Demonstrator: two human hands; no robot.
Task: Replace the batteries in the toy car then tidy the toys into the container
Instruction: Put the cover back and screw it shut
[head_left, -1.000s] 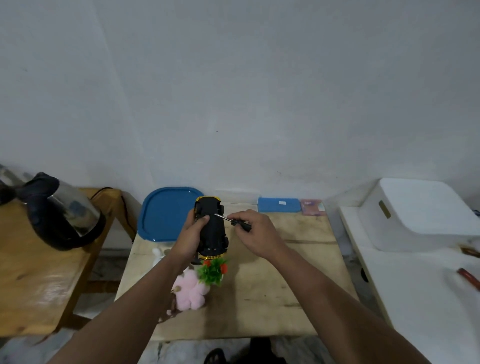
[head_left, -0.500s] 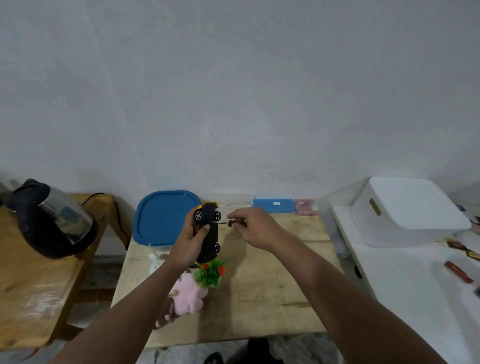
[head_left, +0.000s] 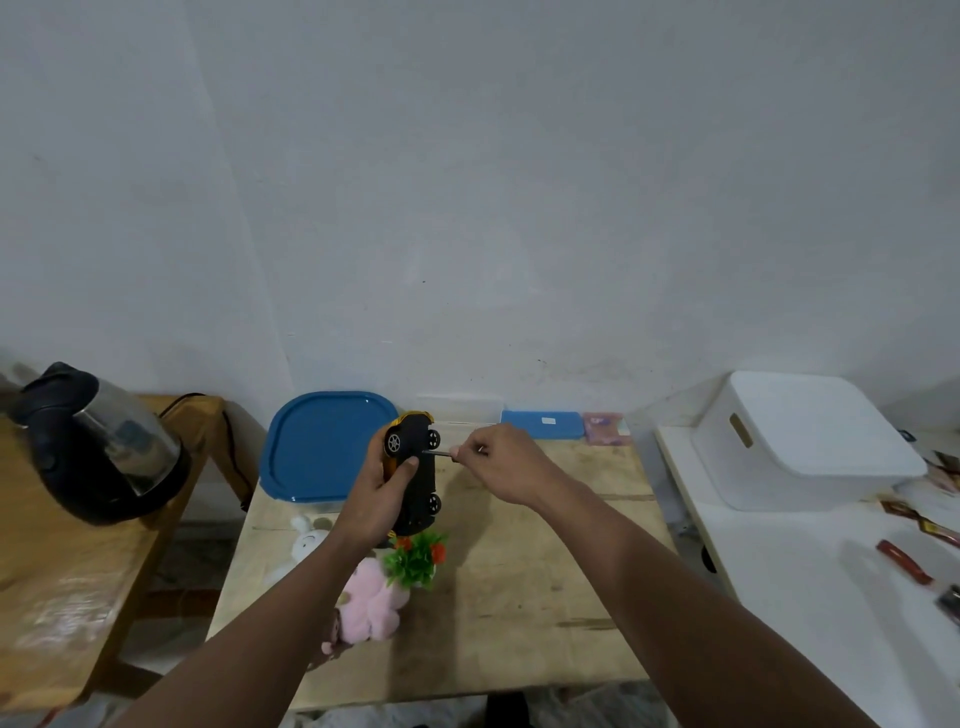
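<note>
Head view: left grip (head_left: 382, 493) holds one toy car (head_left: 415, 467); right grip (head_left: 506, 465) pinches one screwdriver (head_left: 439, 453).

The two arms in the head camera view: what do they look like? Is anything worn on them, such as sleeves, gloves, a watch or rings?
Both forearms are bare from the bottom edge of the picture up to the wrists: no sleeves show. The left hand and the right hand wear no gloves. No watch, bracelet or ring is visible on either wrist or on the fingers that show. No markings can be made out.

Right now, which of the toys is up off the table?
The toy car: the left hand grips it in the air, underside facing right. The pink plush, white bunny and plant lie on the table.
</note>
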